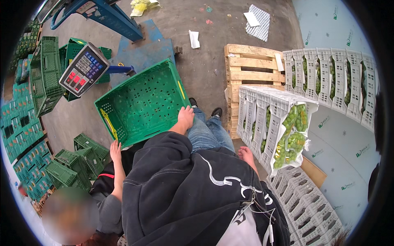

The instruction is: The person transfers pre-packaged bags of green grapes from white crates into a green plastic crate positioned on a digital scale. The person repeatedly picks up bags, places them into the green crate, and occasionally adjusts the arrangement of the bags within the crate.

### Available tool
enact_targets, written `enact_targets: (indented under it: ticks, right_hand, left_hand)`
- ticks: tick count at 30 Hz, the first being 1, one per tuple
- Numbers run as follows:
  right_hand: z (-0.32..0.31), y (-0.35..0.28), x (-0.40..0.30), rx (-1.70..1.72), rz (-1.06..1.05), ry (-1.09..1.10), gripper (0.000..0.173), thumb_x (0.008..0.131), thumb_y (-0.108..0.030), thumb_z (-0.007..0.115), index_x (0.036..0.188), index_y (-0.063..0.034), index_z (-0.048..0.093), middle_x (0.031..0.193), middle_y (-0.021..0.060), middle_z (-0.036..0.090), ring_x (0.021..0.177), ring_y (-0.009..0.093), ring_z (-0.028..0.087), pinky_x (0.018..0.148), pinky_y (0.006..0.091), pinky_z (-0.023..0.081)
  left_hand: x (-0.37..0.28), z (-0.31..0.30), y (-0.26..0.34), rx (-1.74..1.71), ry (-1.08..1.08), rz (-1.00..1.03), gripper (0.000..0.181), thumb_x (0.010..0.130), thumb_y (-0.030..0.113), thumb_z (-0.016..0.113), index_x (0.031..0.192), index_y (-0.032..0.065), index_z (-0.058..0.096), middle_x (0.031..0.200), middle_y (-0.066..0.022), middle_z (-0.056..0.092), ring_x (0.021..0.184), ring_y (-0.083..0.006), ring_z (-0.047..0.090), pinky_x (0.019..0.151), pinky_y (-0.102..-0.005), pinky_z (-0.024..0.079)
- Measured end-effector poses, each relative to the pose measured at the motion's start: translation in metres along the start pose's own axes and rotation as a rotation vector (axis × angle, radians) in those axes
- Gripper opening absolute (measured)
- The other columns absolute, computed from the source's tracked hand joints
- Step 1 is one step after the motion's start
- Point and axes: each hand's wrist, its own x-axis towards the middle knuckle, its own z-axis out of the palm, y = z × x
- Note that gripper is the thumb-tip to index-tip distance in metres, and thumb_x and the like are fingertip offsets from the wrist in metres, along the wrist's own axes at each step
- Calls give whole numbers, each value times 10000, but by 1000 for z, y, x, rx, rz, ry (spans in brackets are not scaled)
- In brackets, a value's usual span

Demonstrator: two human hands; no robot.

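My left hand [186,117] rests on the near right corner of a large green plastic crate [144,101], its fingers over the rim. I see no goods inside the crate, which has yellow handles at its two ends. Another person's hand [116,150] touches the crate's near left corner. My right hand [246,153] hangs beside my body with nothing seen in it, its fingers loosely bent. Close to it stands a stack of white plastic crates [261,113], the top one holding net bags of small round green produce [291,135].
A scale display [84,70] with lit red digits rises left of the green crate, above a blue metal platform [147,50]. A wooden pallet [252,75] and more white crates [331,80] stand at right. Green crates [77,166] and a co-worker [107,203] are at lower left.
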Motion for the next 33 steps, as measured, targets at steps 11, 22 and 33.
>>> enact_targets:
  ticks: [11, 22, 33]
  right_hand:
    - [5, -6, -5, -47, -12, -14, 281, 867, -126, 567, 1129, -24, 552, 923, 27, 615, 756, 97, 561, 638, 242, 443]
    - [12, 1, 4, -107, -53, -35, 256, 848, -120, 572, 1082, -18, 587, 882, 48, 628, 740, 98, 578, 615, 248, 448]
    - [28, -8, 28, -243, -100, -114, 281, 837, -143, 588, 1091, -22, 591, 865, 47, 641, 754, 135, 603, 680, 269, 475]
  left_hand:
    - [-15, 55, 22, 78, 14, -72, 483, 833, 334, 550, 1279, 149, 539, 1371, -31, 433, 1362, -233, 283, 1066, -520, 239]
    - [-40, 36, 5, -638, 274, -101, 339, 756, 206, 574, 1071, 85, 600, 1120, -167, 570, 1093, -346, 531, 921, -443, 446]
    - [-29, 105, -50, -1210, 115, -802, 460, 780, 312, 573, 1184, 93, 574, 1244, -162, 556, 1156, -334, 531, 953, -422, 446]
